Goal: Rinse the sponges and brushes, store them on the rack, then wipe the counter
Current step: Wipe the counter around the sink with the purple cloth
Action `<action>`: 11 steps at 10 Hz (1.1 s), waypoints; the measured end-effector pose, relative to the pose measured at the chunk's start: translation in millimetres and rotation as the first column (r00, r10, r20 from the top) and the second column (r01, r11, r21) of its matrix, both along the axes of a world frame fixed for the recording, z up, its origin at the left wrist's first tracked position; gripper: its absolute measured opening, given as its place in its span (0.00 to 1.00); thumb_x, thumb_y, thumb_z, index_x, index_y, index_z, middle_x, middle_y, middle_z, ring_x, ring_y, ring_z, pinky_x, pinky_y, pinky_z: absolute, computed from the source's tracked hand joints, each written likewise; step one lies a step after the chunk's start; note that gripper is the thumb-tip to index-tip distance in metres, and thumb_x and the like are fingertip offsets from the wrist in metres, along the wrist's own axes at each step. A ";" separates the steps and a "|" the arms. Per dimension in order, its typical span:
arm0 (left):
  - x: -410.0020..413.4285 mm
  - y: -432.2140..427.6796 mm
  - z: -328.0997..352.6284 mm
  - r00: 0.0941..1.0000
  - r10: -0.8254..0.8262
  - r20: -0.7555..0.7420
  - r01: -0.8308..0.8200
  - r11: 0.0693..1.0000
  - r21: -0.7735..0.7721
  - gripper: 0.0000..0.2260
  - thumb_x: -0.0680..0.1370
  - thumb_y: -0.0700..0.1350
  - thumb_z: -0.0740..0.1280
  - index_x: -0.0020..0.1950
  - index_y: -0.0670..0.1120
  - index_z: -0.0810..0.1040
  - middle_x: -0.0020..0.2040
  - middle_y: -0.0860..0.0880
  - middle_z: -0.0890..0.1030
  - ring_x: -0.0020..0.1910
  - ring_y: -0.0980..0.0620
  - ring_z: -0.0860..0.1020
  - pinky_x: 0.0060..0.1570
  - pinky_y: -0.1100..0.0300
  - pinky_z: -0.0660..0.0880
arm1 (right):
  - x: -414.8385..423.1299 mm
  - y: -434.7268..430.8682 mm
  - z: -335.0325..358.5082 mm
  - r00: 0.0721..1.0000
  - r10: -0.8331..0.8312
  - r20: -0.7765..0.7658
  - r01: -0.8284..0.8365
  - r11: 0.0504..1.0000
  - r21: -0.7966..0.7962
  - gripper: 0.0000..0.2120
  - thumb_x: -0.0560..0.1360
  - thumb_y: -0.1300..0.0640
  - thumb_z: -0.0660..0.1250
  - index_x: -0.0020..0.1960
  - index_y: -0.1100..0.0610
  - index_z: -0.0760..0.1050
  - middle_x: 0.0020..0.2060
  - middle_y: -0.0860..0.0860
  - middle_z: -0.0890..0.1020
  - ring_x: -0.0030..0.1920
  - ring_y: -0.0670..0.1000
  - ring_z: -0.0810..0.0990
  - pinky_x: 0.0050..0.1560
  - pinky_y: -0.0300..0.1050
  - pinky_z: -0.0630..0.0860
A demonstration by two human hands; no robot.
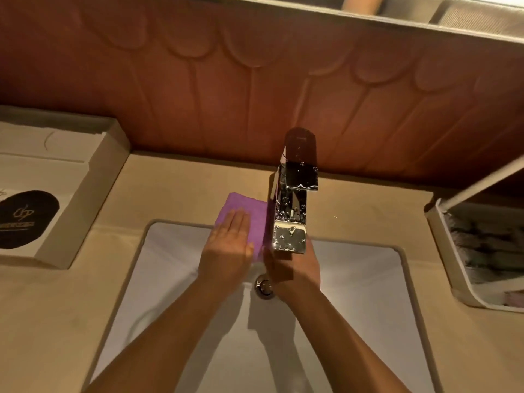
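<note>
Cloth (pixel 255 214), purple, lies just left of the faucet (pixel 289 219), pressed under the flat, straight-fingered left hand (pixel 229 245); the right hand (pixel 297 268) sits beneath the faucet, grip hidden.

the cloth (pixel 243 204) was purple, the counter (pixel 184 180) beige, the sink (pixel 170 265) white, the faucet (pixel 289 236) shiny chrome; the wall (pixel 255 95) was reddish-brown with a scalloped relief pattern.

Beige counter (pixel 184 180), purple cloth (pixel 245 204), faucet (pixel 290 219), box (pixel 95 171)
</note>
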State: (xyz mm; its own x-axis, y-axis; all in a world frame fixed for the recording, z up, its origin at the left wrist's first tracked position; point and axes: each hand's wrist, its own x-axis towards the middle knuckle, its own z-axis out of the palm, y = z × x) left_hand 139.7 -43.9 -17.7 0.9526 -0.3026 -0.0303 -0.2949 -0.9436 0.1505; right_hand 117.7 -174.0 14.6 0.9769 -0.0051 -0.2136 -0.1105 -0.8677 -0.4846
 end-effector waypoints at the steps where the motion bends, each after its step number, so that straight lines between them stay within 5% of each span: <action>1: -9.2 -20.1 1.5 0.985 0.004 0.172 0.015 0.994 -0.105 0.21 0.74 0.45 0.63 0.65 0.37 0.74 0.63 0.39 0.77 0.63 0.42 0.75 0.61 0.44 0.72 | -1.8 -30.6 9.6 0.989 0.103 0.109 -0.074 0.968 -0.239 0.28 0.79 0.44 0.42 0.76 0.51 0.39 0.76 0.49 0.42 0.77 0.51 0.40 0.73 0.44 0.37; 2: -17.0 -62.7 14.4 0.974 0.155 -0.164 -0.225 0.726 -0.649 0.20 0.78 0.47 0.59 0.65 0.37 0.72 0.50 0.40 0.83 0.52 0.43 0.81 0.50 0.58 0.79 | -5.9 -65.6 -0.5 0.997 0.071 0.023 -0.058 0.934 -0.353 0.33 0.73 0.43 0.30 0.77 0.51 0.39 0.77 0.51 0.42 0.76 0.50 0.38 0.71 0.45 0.34; 3: -11.3 -97.0 27.3 0.955 -0.056 -0.292 -0.031 0.959 -0.282 0.20 0.80 0.42 0.49 0.68 0.34 0.65 0.66 0.31 0.71 0.71 0.40 0.66 0.63 0.55 0.69 | -8.0 -90.8 1.6 1.000 0.013 -0.002 -0.013 0.933 -0.360 0.32 0.73 0.41 0.35 0.76 0.49 0.40 0.77 0.50 0.42 0.76 0.50 0.38 0.72 0.45 0.35; 4: -0.9 -125.6 14.1 0.993 -0.014 -0.114 -0.004 0.988 -0.158 0.25 0.73 0.43 0.50 0.62 0.34 0.75 0.64 0.33 0.74 0.76 0.45 0.53 0.73 0.53 0.46 | -3.9 -113.8 4.6 0.998 -0.048 -0.038 0.029 0.921 -0.388 0.31 0.75 0.40 0.36 0.77 0.49 0.42 0.77 0.51 0.44 0.77 0.50 0.40 0.74 0.47 0.38; 5: 12.9 -138.9 21.7 0.990 -0.059 -0.127 0.045 0.993 -0.110 0.27 0.79 0.49 0.44 0.76 0.38 0.50 0.77 0.41 0.52 0.77 0.46 0.48 0.73 0.55 0.39 | 8.2 -126.6 10.9 0.995 -0.076 -0.058 0.046 0.914 -0.403 0.28 0.80 0.42 0.41 0.77 0.50 0.44 0.77 0.53 0.47 0.77 0.52 0.43 0.75 0.48 0.41; 7: 48.2 -160.5 29.3 0.970 -0.020 -0.244 -0.011 0.992 -0.124 0.25 0.82 0.47 0.47 0.77 0.41 0.43 0.78 0.44 0.43 0.77 0.48 0.40 0.74 0.57 0.40 | 54.8 -146.1 14.2 0.982 -0.096 -0.164 0.021 0.912 -0.409 0.27 0.81 0.44 0.42 0.77 0.50 0.42 0.77 0.54 0.45 0.77 0.52 0.43 0.75 0.47 0.41; 9: 68.9 -176.6 19.7 0.974 0.064 -0.218 -0.099 0.983 -0.153 0.26 0.82 0.50 0.46 0.77 0.42 0.41 0.78 0.44 0.41 0.77 0.49 0.40 0.74 0.56 0.41 | 83.5 -155.1 -1.9 0.995 -0.040 -0.088 0.000 0.910 -0.415 0.28 0.81 0.45 0.44 0.77 0.53 0.40 0.77 0.55 0.43 0.77 0.54 0.41 0.75 0.47 0.39; 10: 76.2 -184.8 14.1 0.983 0.099 -0.157 -0.123 0.980 -0.154 0.32 0.75 0.55 0.35 0.77 0.42 0.43 0.78 0.43 0.43 0.77 0.48 0.42 0.74 0.56 0.41 | 88.7 -163.7 -10.0 1.000 -0.009 -0.004 0.007 0.912 -0.411 0.28 0.81 0.45 0.45 0.77 0.53 0.42 0.77 0.55 0.45 0.77 0.54 0.42 0.74 0.47 0.39; 11: 78.0 -192.0 8.6 0.985 0.123 -0.119 -0.143 0.974 -0.179 0.43 0.64 0.56 0.28 0.77 0.42 0.45 0.78 0.42 0.46 0.77 0.47 0.44 0.73 0.55 0.43 | 91.6 -172.5 -13.1 0.998 0.024 0.052 -0.001 0.914 -0.407 0.33 0.75 0.39 0.36 0.77 0.52 0.45 0.77 0.55 0.48 0.77 0.54 0.44 0.74 0.46 0.39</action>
State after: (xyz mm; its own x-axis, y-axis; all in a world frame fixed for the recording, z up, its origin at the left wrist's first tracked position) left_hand 217.7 -235.9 -9.1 0.9790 -0.1837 -0.0888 -0.1419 -0.9257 0.3506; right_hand 209.3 -346.5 1.5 0.9875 -0.0679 -0.1419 -0.0818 -0.9921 -0.0949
